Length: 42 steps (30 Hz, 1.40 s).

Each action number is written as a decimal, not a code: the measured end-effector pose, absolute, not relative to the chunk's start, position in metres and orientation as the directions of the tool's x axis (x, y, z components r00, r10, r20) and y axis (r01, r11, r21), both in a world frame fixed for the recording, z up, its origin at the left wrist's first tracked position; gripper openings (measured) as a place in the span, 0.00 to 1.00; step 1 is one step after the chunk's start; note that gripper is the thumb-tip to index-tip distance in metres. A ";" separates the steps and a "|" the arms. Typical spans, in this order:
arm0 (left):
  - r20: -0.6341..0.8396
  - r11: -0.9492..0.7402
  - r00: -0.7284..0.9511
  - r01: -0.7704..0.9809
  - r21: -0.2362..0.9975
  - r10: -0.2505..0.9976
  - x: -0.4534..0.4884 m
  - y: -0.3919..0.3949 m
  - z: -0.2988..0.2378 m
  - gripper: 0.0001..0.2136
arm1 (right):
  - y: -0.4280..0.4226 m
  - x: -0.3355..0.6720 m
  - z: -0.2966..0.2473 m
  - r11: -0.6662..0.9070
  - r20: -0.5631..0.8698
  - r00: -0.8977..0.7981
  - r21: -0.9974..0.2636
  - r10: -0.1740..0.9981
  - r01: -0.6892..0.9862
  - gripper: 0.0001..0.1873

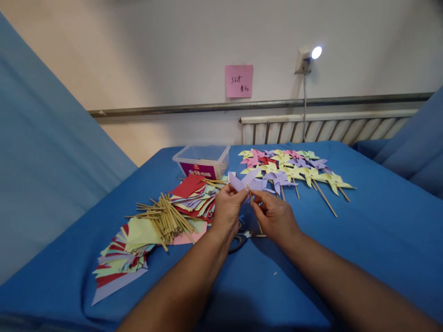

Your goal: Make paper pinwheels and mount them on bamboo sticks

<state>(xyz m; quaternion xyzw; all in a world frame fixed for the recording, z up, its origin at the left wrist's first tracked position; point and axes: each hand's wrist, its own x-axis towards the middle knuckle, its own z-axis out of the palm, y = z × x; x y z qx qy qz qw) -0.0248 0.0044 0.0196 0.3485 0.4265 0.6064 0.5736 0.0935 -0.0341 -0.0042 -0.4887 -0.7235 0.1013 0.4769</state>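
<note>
My left hand (226, 207) is closed on a lilac paper pinwheel (247, 181), fingers pinching its folded blades from the left. My right hand (275, 214) pinches a thin wooden stick (255, 212) that runs up behind the pinwheel's centre. Both hands hover over the blue cloth (363, 240), just above a pair of scissors (242, 237) lying flat beneath them.
Finished pinwheels (294, 168) in yellow, pink and lilac lie in a row at the back right. A bundle of wooden sticks (166, 216) rests on stacks of coloured paper squares (128, 253) at the left. A clear plastic box (202, 161) stands behind them.
</note>
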 end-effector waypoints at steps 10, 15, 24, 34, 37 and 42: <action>-0.041 0.014 -0.081 -0.313 0.950 0.996 -0.032 0.010 0.017 0.17 | -0.035 0.097 -0.002 0.500 0.615 -0.087 -0.543 0.784 0.675 0.15; -0.026 -0.001 -0.112 -0.232 0.973 0.993 -0.034 0.009 0.022 0.20 | -0.036 0.098 -0.001 0.459 0.611 -0.073 -0.504 0.788 0.732 0.13; -0.061 0.024 -0.158 -0.228 0.973 0.986 -0.033 0.008 0.024 0.19 | -0.038 0.095 -0.001 0.398 0.584 -0.094 -0.418 0.806 0.817 0.09; -0.078 0.038 -0.155 -0.250 0.968 0.985 -0.035 0.009 0.022 0.16 | -0.037 0.096 0.001 0.364 0.554 -0.119 -0.356 0.824 0.861 0.07; -0.092 0.049 -0.158 -0.258 0.965 0.983 -0.035 0.010 0.022 0.15 | -0.037 0.096 0.000 0.360 0.553 -0.128 -0.336 0.824 0.870 0.08; -0.114 0.073 -0.131 -0.280 0.957 0.985 -0.036 0.011 0.020 0.15 | -0.037 0.096 -0.002 0.354 0.545 -0.139 -0.312 0.827 0.882 0.07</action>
